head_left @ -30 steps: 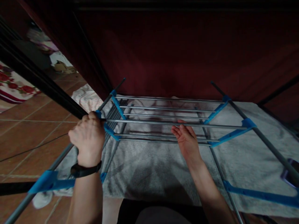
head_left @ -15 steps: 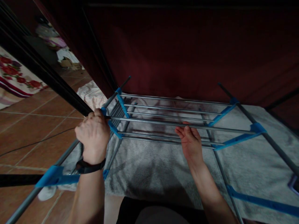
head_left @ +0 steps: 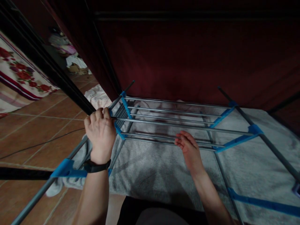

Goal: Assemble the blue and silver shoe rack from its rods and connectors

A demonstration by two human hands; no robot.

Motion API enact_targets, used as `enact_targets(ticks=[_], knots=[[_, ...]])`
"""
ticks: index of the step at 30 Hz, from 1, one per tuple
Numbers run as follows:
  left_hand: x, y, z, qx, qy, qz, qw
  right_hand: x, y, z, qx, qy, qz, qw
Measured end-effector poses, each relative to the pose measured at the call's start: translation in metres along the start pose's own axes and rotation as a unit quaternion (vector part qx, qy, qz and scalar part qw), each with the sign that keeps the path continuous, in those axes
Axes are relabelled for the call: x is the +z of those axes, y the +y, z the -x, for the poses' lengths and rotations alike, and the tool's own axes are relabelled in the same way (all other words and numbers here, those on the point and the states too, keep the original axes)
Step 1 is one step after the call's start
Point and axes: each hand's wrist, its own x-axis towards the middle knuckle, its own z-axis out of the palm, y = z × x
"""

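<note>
A half-built shoe rack of grey metal tubes and blue plastic connectors (head_left: pixel 255 129) stands in front of me, with crossbars joining its two sides. My left hand (head_left: pixel 101 132), wearing a black wristband, is wrapped over the left side post of the rack, at a blue connector mostly hidden under the fingers. A long metal tube (head_left: pixel 164 123) runs from beside that hand to the connector on the right side. Just below this tube, my right hand (head_left: pixel 188 150) hovers palm up, its fingers loosely bent and apart, with nothing in it.
Under the rack lies a grey blanket (head_left: pixel 159 168). A dark red panel (head_left: pixel 187 59) rises behind it. Brown floor tiles (head_left: pixel 42 137) with a thin cable are at left, crossed by a dark bar (head_left: pixel 58 78). Flowered cloth (head_left: pixel 23 73) hangs at far left.
My right hand has let go of the long tube and dropped slightly below it. My left hand stays on the side post. The view has shifted a little.
</note>
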Motion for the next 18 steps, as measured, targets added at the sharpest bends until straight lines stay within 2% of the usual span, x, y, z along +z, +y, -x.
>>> enact_targets(ticks=[3,6,8,11,13,16,18], knots=[[0.004,0.008,0.011,0.016,0.026,0.059,0.998,-0.019,0.034,0.013,0.019,0.014,0.062,0.998],[0.013,0.023,0.032,0.046,0.024,0.116,0.992,-0.039,0.073,0.026,0.026,0.002,0.149,0.988],[0.018,0.032,0.048,0.058,0.024,0.146,0.987,-0.052,0.096,0.034,0.004,0.012,0.205,0.979],[0.025,0.040,0.070,0.042,0.033,0.164,0.985,-0.067,0.117,0.043,-0.030,-0.024,0.294,0.955],[0.030,0.042,0.080,0.041,-0.008,0.153,0.987,-0.072,0.123,0.046,-0.051,-0.049,0.332,0.941],[0.039,0.040,0.088,0.061,-0.127,0.123,0.982,-0.073,0.125,0.046,-0.071,-0.059,0.358,0.929],[0.044,0.039,0.092,0.056,-0.183,0.101,0.976,-0.073,0.125,0.045,-0.077,-0.058,0.360,0.928]])
